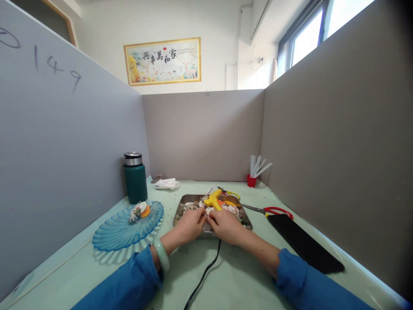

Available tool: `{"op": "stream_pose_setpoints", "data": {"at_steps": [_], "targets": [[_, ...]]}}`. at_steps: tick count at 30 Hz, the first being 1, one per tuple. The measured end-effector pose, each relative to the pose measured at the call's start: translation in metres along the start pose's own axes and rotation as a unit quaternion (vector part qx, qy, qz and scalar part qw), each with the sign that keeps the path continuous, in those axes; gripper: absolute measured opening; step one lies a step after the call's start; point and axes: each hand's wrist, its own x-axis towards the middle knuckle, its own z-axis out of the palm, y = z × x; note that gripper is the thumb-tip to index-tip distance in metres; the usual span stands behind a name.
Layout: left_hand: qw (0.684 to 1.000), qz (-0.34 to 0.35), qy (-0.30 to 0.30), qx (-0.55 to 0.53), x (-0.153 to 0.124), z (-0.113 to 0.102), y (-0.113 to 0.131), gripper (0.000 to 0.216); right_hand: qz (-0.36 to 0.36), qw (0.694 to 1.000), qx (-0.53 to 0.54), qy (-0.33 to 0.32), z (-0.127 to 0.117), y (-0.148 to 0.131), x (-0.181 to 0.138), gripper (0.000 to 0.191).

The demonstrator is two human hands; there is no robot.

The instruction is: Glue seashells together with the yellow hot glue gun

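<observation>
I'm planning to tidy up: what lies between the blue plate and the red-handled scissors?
In the head view: the metal tray, a yellow glue gun on it, and the left hand and right hand.

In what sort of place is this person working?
Probably a craft booth: grey partition panels wall the table on three sides, a yellow glue gun rests on a metal tray, and likely glue sticks stand in a red cup.
</observation>
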Motion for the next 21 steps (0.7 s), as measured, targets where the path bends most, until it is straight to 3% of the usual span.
{"op": "stream_pose_setpoints", "data": {"at_steps": [21], "targets": [[1.0, -0.009, -0.006, 0.001, 0.0004, 0.0003, 0.0004, 0.021, 0.003, 1.0, -0.003, -0.005, 0.0017, 0.0016, 0.0001, 0.036]]}}
